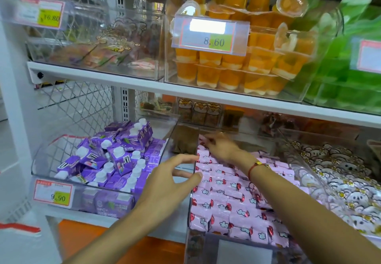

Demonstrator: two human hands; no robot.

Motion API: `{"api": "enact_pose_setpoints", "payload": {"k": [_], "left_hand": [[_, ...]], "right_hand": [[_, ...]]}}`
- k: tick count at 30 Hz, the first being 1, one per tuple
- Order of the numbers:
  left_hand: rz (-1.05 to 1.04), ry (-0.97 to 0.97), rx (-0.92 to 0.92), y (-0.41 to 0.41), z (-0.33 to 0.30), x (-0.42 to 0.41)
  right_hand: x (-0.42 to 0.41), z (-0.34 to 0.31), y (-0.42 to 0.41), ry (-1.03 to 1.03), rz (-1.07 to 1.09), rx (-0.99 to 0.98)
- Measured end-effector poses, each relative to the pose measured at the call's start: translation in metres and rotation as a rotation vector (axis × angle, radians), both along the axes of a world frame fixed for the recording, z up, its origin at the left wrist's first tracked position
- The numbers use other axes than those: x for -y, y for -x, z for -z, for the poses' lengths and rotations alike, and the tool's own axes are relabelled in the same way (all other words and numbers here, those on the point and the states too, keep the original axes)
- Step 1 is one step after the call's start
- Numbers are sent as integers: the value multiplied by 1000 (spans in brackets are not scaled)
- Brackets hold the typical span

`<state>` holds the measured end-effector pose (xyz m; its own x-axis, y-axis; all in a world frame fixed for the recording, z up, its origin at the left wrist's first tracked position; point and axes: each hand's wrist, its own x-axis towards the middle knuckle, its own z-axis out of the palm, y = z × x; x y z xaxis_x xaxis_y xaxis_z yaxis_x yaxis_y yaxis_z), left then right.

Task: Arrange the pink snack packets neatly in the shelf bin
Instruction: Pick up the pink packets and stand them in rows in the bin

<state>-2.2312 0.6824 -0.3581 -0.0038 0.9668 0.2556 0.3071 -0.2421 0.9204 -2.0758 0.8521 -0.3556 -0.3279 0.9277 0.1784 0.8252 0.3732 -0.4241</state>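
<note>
Several pink snack packets [224, 199] with red and white prints fill a clear plastic shelf bin [190, 204] on the lower shelf, lying in rough rows. My right hand [221, 146] reaches to the back of the bin, fingers bent onto the packets at the far end; whether it pinches one I cannot tell. My left hand [171, 179] is at the bin's left wall, fingers spread and lightly curved, thumb touching the wall's edge beside the packets, holding nothing.
A bin of purple drink cartons [115, 156] stands to the left, a bin of white bear-print packets [338, 177] to the right. The shelf above [144, 84] holds orange jelly cups [243, 63] and green packs [350, 74]. Price tags hang at the bin fronts.
</note>
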Motion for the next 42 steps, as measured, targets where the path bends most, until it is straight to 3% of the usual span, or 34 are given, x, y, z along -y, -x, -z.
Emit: {"api": "enact_pose_setpoints", "payload": {"k": [2, 6, 10, 14, 18, 22, 24, 28, 32, 34, 38, 42], "left_hand": [[5, -3, -11, 1, 1, 0], [3, 0, -11, 1, 1, 0], [2, 9, 4, -1, -2, 1], [10, 9, 9, -1, -2, 2], [28, 19, 0, 1, -2, 3], [26, 25, -2, 2, -1, 2], [25, 25, -8, 2, -1, 2], [24, 20, -22, 3, -3, 3], [23, 19, -25, 2, -3, 3], [13, 23, -27, 2, -2, 3], [-47, 16, -7, -2, 0, 4], [-94, 29, 52, -5, 2, 2]], "right_hand": [[3, -7, -6, 29, -37, -15], [7, -13, -11, -196, -78, -58], [4, -8, -2, -47, -22, -86], [-2, -8, 6, -42, 63, 43], [-3, -19, -4, 222, 2, -41], [7, -25, -15, -5, 54, -150], [17, -21, -22, -76, 67, -127], [37, -10, -33, -19, -38, 48], [45, -15, -47, 102, -110, -1], [44, -18, -47, 140, -70, -40], [32, -22, -37, -41, 91, -2], [26, -23, -25, 61, 82, 141]]}}
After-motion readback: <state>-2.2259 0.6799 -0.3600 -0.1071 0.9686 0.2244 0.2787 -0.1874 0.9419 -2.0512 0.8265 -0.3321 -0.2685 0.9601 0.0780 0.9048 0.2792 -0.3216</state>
